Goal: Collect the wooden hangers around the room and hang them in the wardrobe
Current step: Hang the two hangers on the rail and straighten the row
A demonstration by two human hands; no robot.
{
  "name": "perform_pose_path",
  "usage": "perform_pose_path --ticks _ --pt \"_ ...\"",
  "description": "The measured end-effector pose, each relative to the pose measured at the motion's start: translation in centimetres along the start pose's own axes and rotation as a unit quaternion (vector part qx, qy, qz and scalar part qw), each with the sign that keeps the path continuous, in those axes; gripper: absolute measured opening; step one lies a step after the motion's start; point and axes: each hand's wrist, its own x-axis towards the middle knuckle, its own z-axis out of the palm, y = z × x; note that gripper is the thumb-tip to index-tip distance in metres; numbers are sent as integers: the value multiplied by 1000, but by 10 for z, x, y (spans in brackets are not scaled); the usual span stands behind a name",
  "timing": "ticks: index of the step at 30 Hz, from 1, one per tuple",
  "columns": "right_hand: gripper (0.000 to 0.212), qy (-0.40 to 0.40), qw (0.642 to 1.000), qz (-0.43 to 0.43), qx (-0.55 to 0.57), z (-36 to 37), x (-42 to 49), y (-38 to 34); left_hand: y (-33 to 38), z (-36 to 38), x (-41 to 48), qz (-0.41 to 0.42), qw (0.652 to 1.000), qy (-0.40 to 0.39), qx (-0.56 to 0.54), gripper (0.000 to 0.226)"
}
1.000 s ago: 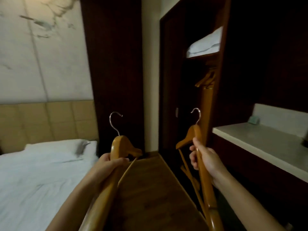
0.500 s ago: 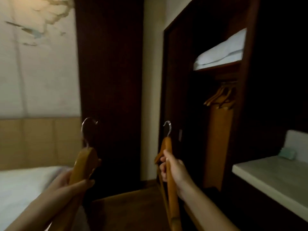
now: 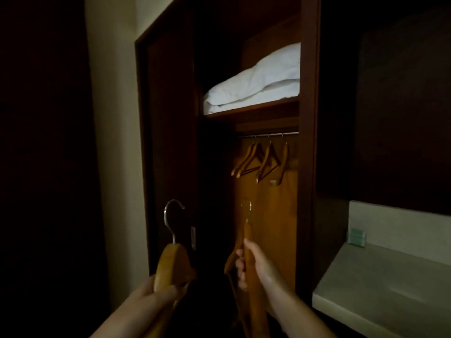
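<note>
Straight ahead of the person, the wardrobe (image 3: 308, 118) stands open, its rail (image 3: 268, 134) showing under the shelf (image 3: 251, 112) that carries folded white bedding (image 3: 258, 79). Several wooden hangers (image 3: 264, 162) already hang on that rail, bunched toward its right end, which leaves bare rail on the left for more.

The left hand (image 3: 156, 292) is curled round the shoulder of 1 wooden hanger (image 3: 170, 264), and the right hand (image 3: 256, 267) is clamped on the neck of a 2nd hanger (image 3: 247, 236). Both are held with the metal hooks uppermost and free of the fingers, probably so each hook can be lifted straight onto the rail without regripping. The right one sits nearer the opening and looks likely to go up first (that is a guess from its position only). Both are well below the rail and apart from it.

Half a second ago the bed and pale wall filled the left of the view and the rail was lost in shadow; now the view has swung right, the wardrobe fills the middle, and only the stone counter (image 3: 390, 289) with its small green box (image 3: 357, 237) remains beside it. Both grips are unchanged.
</note>
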Motion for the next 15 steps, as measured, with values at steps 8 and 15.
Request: perform_pose_path --ticks 8,15 --pt "36 46 991 -120 29 -30 132 -65 33 -24 181 23 996 -82 -5 71" --pt "40 133 968 -200 -67 -34 198 -131 66 -34 311 74 987 -145 8 74"
